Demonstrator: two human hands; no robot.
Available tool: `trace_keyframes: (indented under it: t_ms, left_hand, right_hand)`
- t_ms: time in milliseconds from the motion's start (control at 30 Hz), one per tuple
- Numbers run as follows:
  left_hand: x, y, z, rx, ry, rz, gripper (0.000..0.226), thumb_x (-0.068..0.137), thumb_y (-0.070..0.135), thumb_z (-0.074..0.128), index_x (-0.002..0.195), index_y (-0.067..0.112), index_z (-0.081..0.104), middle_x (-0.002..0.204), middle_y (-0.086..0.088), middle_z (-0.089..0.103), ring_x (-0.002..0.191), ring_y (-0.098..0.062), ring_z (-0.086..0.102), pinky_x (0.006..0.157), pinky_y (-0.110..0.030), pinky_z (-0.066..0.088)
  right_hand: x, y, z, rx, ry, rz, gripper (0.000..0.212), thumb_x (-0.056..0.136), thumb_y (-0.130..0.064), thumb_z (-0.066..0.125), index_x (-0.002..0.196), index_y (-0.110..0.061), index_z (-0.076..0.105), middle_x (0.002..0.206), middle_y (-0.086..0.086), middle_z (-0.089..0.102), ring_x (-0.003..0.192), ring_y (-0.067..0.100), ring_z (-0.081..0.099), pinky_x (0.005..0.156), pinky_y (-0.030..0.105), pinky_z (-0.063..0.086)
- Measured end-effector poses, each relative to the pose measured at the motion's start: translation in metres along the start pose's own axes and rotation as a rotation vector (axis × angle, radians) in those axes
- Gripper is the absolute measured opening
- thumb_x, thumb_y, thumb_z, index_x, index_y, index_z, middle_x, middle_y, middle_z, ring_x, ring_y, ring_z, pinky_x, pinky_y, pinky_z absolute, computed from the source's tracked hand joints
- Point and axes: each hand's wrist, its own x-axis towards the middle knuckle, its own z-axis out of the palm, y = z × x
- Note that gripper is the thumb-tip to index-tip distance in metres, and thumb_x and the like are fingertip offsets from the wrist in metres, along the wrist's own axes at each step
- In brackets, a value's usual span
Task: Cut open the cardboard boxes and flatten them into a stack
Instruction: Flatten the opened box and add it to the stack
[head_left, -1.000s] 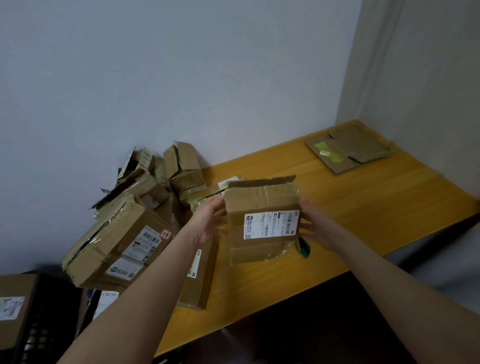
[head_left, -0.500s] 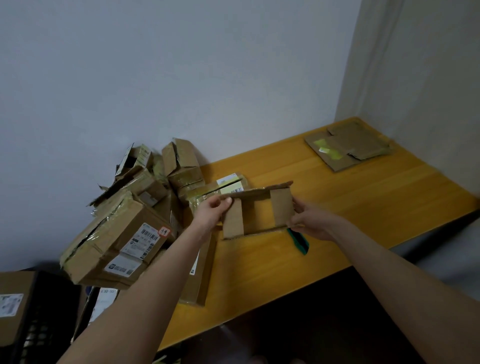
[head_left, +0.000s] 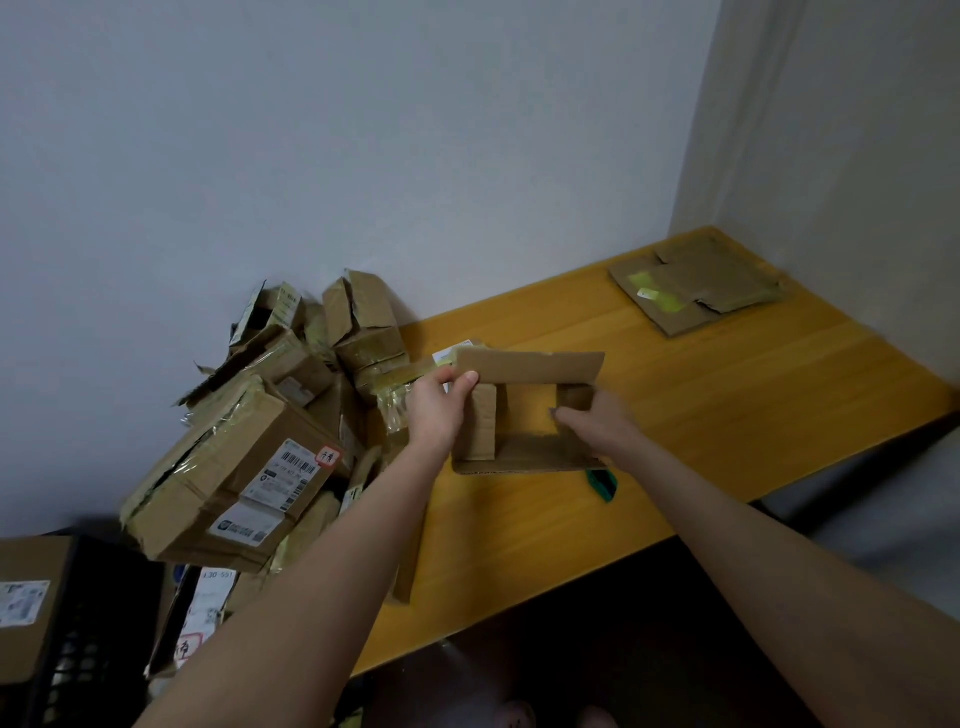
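I hold a small brown cardboard box (head_left: 524, 366) over the middle of the wooden table (head_left: 727, 410), its open end turned toward me so the table shows through. My left hand (head_left: 439, 408) grips the box's upper left corner with the thumb on the top flap. My right hand (head_left: 597, 423) grips the right inner flap. A green-handled cutter (head_left: 602, 483) lies on the table just below the box. Flattened cardboard (head_left: 696, 291) lies in the far right corner.
A heap of taped, labelled cardboard boxes (head_left: 234, 467) fills the table's left end against the wall. A black crate (head_left: 78, 623) with a box in it stands at lower left. A dark floor lies below the table's front edge.
The box has been tipped from label-side-up to open-end-toward-me and lifted slightly. Both hands shifted from its sides to its flaps.
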Motion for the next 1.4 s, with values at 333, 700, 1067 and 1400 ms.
trace_keyframes:
  t_ms: [333,700,1067,1400]
  left_hand:
    - [-0.001,-0.017,-0.012,0.035,-0.180,-0.068,0.085,0.072,0.032,0.082,0.143,0.013,0.037,0.143,-0.008,0.047,0.132,-0.028,0.044,0.108,-0.046,0.039]
    - [0.008,-0.028,-0.035,-0.162,-0.559,-0.267,0.047,0.086,0.008,0.051,0.133,0.011,0.048,0.131,-0.026,0.048,0.101,-0.032,0.054,0.071,-0.032,0.048]
    - [0.006,-0.030,-0.027,-0.390,-0.440,-0.695,0.034,0.090,0.030,0.064,0.108,0.003,0.056,0.095,-0.012,0.061,0.085,-0.023,0.061,0.065,-0.030,0.055]
    - [0.019,-0.047,-0.042,0.017,-0.020,-0.416,0.060,0.083,0.009,0.073,0.135,0.008,0.045,0.129,-0.015,0.055,0.115,-0.033,0.055,0.097,-0.049,0.047]
  right_hand:
    - [-0.002,-0.002,-0.009,0.407,-0.025,0.065,0.013,0.098,-0.015,0.040,0.109,-0.018,0.048,0.095,0.007,0.051,0.088,0.023,0.051,0.068,0.036,0.050]
    - [-0.002,0.002,-0.026,1.004,-0.052,0.128,0.018,0.099,-0.008,0.044,0.116,-0.011,0.046,0.098,0.010,0.055,0.087,0.023,0.056,0.061,0.035,0.051]
    - [-0.002,0.001,-0.033,1.415,-0.191,0.157,0.025,0.100,-0.015,0.033,0.107,-0.009,0.056,0.109,0.015,0.060,0.095,0.028,0.060,0.074,0.041,0.056]
    - [0.011,0.026,-0.010,0.028,0.019,-0.054,0.048,0.098,-0.028,0.051,0.143,-0.017,0.042,0.151,0.003,0.037,0.136,0.024,0.037,0.104,0.037,0.036]
